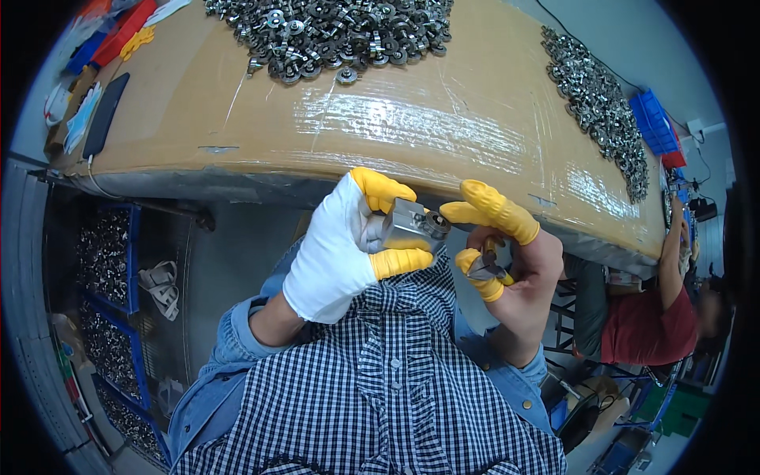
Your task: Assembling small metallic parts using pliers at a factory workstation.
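Note:
My left hand (332, 249), in a white glove with yellow fingertips, grips a shiny metal block (408, 224) between thumb and fingers. At the block's right end sits a small round metal part (436, 222); whether it is fixed there I cannot tell. My right hand (522, 265) has yellow finger covers on some fingers and a bare palm. Its curled fingers hold a small brass-and-grey metal tool (488, 265), partly hidden, whose kind I cannot make out. The right index finger points toward the round part, close to it. Both hands are in front of the table's near edge.
On the film-wrapped cardboard tabletop (261, 127) lie a big heap of small metal parts (340, 36) and a second heap (598, 103) at right. Blue bins (131, 261) of parts stand lower left. A person in a red top (645, 328) sits at right.

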Tool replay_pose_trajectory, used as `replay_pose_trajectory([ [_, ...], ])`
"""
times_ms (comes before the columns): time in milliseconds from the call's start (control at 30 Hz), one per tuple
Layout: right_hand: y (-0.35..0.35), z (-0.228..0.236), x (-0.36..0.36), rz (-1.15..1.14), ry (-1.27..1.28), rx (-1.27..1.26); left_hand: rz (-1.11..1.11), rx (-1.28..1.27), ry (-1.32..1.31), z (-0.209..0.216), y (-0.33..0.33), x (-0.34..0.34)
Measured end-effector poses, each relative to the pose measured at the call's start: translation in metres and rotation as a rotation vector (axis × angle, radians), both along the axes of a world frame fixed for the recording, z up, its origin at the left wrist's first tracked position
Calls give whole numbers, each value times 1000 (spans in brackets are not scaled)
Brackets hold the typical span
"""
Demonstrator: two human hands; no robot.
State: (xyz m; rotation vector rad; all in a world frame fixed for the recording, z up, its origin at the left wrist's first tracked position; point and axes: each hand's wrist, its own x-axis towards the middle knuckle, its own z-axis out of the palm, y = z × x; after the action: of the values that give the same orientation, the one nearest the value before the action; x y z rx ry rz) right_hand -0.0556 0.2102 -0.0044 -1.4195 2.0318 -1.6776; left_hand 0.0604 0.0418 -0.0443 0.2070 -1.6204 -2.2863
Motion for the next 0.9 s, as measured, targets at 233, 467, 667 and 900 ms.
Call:
replay_pose_trajectory([
  [233,-4,10,-4,-1,17,55,-25,14,-5,4,-2,2],
  [467,-6,23,-14,-154,23,326,-17,-62,1,-3,-9,2],
  [667,-1,25,-26,-196,728,532,-32,-47,8,-3,-11,2],
  [900,-3,30,-35,-220,1018,493,-107,-74,8,-2,-12,1],
])
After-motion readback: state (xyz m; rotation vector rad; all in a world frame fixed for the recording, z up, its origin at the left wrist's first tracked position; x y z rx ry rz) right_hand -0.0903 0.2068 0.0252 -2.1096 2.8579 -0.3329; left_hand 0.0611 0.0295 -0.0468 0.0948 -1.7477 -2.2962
